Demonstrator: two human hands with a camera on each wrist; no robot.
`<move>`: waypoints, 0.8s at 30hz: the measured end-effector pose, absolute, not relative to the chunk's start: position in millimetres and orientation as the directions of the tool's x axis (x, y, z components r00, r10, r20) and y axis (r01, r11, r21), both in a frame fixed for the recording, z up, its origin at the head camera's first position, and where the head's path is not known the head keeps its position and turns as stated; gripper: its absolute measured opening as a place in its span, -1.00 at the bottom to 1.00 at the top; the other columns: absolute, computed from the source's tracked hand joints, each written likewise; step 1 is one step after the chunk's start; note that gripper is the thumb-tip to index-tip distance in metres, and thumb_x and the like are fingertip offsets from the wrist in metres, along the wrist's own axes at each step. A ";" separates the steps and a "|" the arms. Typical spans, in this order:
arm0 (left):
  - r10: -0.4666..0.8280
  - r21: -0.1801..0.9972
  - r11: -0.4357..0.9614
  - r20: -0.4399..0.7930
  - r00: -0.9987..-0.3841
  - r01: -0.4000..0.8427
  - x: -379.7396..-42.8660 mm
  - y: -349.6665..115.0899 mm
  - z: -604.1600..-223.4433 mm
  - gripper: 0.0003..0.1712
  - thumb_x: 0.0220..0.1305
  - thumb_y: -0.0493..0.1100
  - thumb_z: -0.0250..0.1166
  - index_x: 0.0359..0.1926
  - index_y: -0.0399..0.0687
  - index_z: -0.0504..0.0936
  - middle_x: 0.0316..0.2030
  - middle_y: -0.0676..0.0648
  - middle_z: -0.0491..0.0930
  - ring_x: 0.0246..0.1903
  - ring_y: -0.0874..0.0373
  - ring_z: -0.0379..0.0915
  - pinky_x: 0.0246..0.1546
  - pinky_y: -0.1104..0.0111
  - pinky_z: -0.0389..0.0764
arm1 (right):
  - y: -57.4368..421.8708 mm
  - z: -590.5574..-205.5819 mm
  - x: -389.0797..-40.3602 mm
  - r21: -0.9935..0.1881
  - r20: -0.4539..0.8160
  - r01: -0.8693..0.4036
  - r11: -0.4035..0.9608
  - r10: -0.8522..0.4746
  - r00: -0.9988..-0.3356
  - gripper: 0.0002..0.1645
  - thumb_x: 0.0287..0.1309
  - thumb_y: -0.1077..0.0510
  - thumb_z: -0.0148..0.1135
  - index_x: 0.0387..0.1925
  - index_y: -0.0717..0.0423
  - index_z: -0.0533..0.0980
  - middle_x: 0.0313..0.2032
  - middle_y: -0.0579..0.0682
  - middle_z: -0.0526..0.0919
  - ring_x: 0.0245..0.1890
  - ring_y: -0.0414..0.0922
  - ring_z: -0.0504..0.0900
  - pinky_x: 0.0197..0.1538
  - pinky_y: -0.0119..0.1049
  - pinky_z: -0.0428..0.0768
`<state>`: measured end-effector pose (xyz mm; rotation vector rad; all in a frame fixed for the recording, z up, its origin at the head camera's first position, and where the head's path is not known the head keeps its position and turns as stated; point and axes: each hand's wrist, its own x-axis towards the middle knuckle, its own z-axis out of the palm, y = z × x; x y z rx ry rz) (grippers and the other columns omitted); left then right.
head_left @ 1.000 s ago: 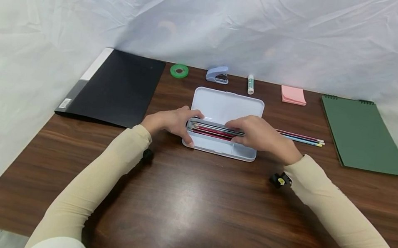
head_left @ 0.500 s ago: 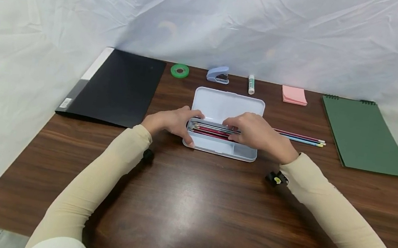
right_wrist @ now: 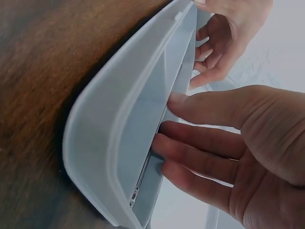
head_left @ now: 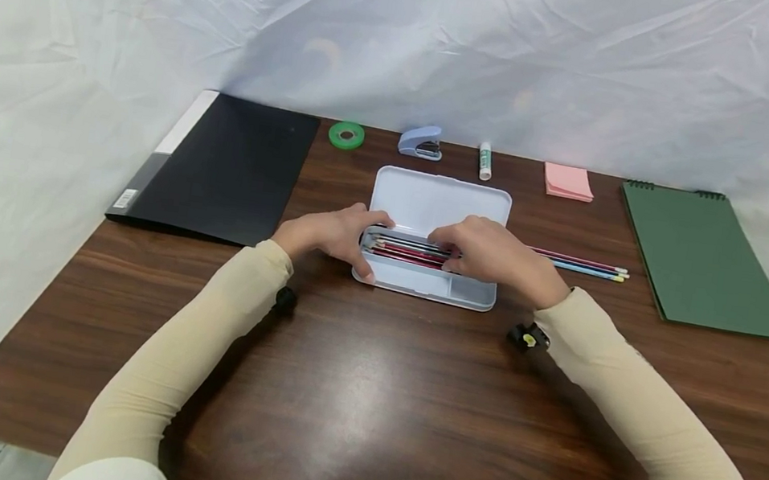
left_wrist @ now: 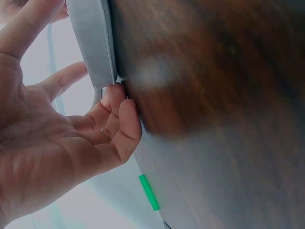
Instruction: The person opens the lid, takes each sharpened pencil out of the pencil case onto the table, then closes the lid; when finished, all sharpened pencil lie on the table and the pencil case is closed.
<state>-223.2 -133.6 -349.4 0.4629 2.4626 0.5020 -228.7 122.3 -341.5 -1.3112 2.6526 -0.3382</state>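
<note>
A white pencil case (head_left: 423, 281) lies open on the table, its lid (head_left: 441, 200) laid back away from me. Inside its long compartment are several red and dark pencils (head_left: 412, 253). My left hand (head_left: 336, 234) holds the case's left end, thumb at the front rim and index finger at the back; its other fingers curl beside the case in the left wrist view. My right hand (head_left: 495, 255) reaches into the case from the right. Its thumb and fingers (right_wrist: 190, 145) grip the pencils, whose right ends are mostly hidden under the hand in the head view.
Several long pencils (head_left: 585, 268) lie right of the case. Along the back are green tape (head_left: 345, 135), a blue stapler (head_left: 421, 143), a glue stick (head_left: 485, 162) and pink sticky notes (head_left: 568, 181). A black folder (head_left: 233, 171) lies left, a green spiral pad (head_left: 710, 259) right.
My right hand has shifted slightly left along the pencils in the case, its forearm following. The left hand keeps its place on the case.
</note>
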 end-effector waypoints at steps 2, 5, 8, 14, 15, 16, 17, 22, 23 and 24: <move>0.430 0.448 0.868 -0.466 -0.774 0.212 -223.1 -133.6 -349.5 0.06 0.03 0.06 0.57 0.48 0.26 0.17 0.23 -0.19 0.23 0.19 -0.06 0.26 0.24 0.06 0.36 | 119.7 -341.4 -227.5 -0.249 -0.054 -0.751 0.611 -0.783 -0.619 -0.68 0.05 0.34 0.40 -0.10 0.08 0.67 -0.41 -0.04 0.71 -0.49 -0.13 0.50 -0.34 -0.19 0.48; 0.431 0.450 0.867 -0.465 -0.774 0.212 -223.0 -133.7 -349.5 0.06 0.03 0.06 0.57 0.48 0.26 0.17 0.23 -0.20 0.23 0.18 -0.06 0.26 0.24 0.06 0.36 | 115.6 -343.1 -225.4 -0.195 -0.053 -0.749 0.633 -0.769 -0.637 -0.63 0.05 0.29 0.45 -0.04 0.08 0.67 -0.34 0.00 0.76 -0.42 -0.10 0.59 -0.27 -0.12 0.57; 0.431 0.451 0.867 -0.465 -0.773 0.211 -223.3 -133.9 -349.1 0.07 0.03 0.06 0.57 0.49 0.25 0.16 0.23 -0.20 0.23 0.18 -0.06 0.27 0.24 0.05 0.36 | 112.2 -345.9 -223.9 -0.138 -0.036 -0.754 0.642 -0.764 -0.644 -0.62 0.06 0.25 0.47 -0.02 0.08 0.67 -0.31 0.01 0.77 -0.37 -0.07 0.64 -0.22 -0.08 0.61; 0.433 0.449 0.867 -0.469 -0.770 0.215 -225.7 -133.4 -349.6 0.08 0.02 0.07 0.57 0.49 0.23 0.16 0.24 -0.21 0.23 0.19 -0.06 0.26 0.25 0.05 0.35 | 110.3 -347.6 -221.8 -0.079 -0.014 -0.763 0.642 -0.766 -0.643 -0.62 0.05 0.25 0.47 -0.04 0.11 0.68 -0.30 0.03 0.78 -0.37 -0.04 0.68 -0.23 -0.05 0.62; 0.435 0.448 0.867 -0.469 -0.769 0.217 -226.0 -133.3 -349.7 0.08 0.01 0.07 0.57 0.49 0.22 0.16 0.24 -0.21 0.23 0.19 -0.06 0.26 0.25 0.04 0.35 | 110.1 -347.5 -221.6 -0.073 -0.015 -0.765 0.640 -0.767 -0.641 -0.62 0.05 0.26 0.47 -0.03 0.11 0.68 -0.30 0.04 0.78 -0.36 -0.03 0.69 -0.23 -0.05 0.63; 0.435 0.448 0.867 -0.470 -0.768 0.217 -226.5 -133.5 -349.9 0.08 0.01 0.07 0.57 0.48 0.22 0.17 0.24 -0.21 0.24 0.19 -0.07 0.25 0.26 0.04 0.35 | 109.5 -347.2 -221.5 -0.069 -0.016 -0.765 0.640 -0.768 -0.641 -0.62 0.06 0.26 0.46 -0.03 0.11 0.68 -0.30 0.05 0.79 -0.37 -0.02 0.69 -0.23 -0.06 0.63; 0.436 0.448 0.867 -0.470 -0.767 0.218 -226.9 -133.6 -349.9 0.08 0.01 0.07 0.57 0.48 0.21 0.17 0.24 -0.21 0.24 0.19 -0.07 0.25 0.26 0.04 0.35 | 109.0 -347.1 -221.5 -0.067 -0.018 -0.766 0.639 -0.769 -0.639 -0.62 0.07 0.26 0.46 -0.02 0.12 0.68 -0.29 0.06 0.79 -0.37 -0.02 0.69 -0.23 -0.06 0.63; 0.433 0.450 0.868 -0.474 -0.767 0.212 -226.7 -133.7 -349.4 0.07 0.01 0.08 0.58 0.47 0.22 0.18 0.22 -0.21 0.25 0.18 -0.07 0.25 0.25 0.03 0.36 | 107.3 -348.6 -222.4 -0.073 -0.022 -0.769 0.635 -0.772 -0.635 -0.65 0.11 0.28 0.41 -0.01 0.11 0.67 -0.32 0.07 0.78 -0.43 -0.02 0.65 -0.23 -0.09 0.62; 0.433 0.450 0.868 -0.474 -0.767 0.212 -226.4 -133.5 -349.0 0.07 0.01 0.08 0.58 0.47 0.22 0.18 0.22 -0.21 0.25 0.18 -0.07 0.25 0.26 0.03 0.36 | 107.2 -349.0 -222.8 -0.076 -0.021 -0.769 0.635 -0.772 -0.635 -0.64 0.11 0.28 0.40 -0.01 0.10 0.66 -0.32 0.07 0.78 -0.42 -0.02 0.66 -0.21 -0.09 0.63; 0.434 0.451 0.867 -0.474 -0.766 0.212 -225.9 -133.2 -348.7 0.06 0.01 0.07 0.58 0.47 0.22 0.18 0.23 -0.21 0.25 0.18 -0.07 0.25 0.26 0.03 0.36 | 107.3 -349.3 -223.3 -0.079 -0.021 -0.768 0.636 -0.771 -0.636 -0.64 0.12 0.29 0.39 -0.01 0.09 0.66 -0.31 0.07 0.78 -0.42 -0.02 0.66 -0.21 -0.08 0.63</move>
